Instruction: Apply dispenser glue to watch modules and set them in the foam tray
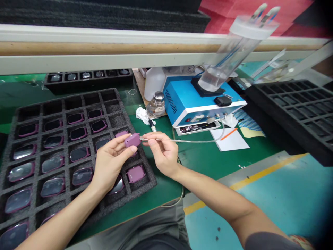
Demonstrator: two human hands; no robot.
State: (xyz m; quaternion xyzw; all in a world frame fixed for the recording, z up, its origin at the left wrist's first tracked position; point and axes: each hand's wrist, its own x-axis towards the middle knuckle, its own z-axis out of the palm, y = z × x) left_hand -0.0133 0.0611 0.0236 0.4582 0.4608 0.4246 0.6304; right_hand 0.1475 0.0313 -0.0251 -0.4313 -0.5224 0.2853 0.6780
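My left hand point(110, 161) grips the purple watch case point(132, 140), long axis level at frame centre; my right hand point(162, 152) pinches a thin nozzle point(145, 139) touching its right end, above the foam tray's point(149, 180) edge, bare green mat point(203, 156) rightward.

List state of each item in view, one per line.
left hand: gripping purple case, held above the tray
right hand: pinching nozzle, tip at the case's edge
foam tray: mostly filled, back row empty
right tray: cells look empty
glass bottle: upright, capped
blue box: clear cylinder on top, tilted
tube: runs from nozzle toward box
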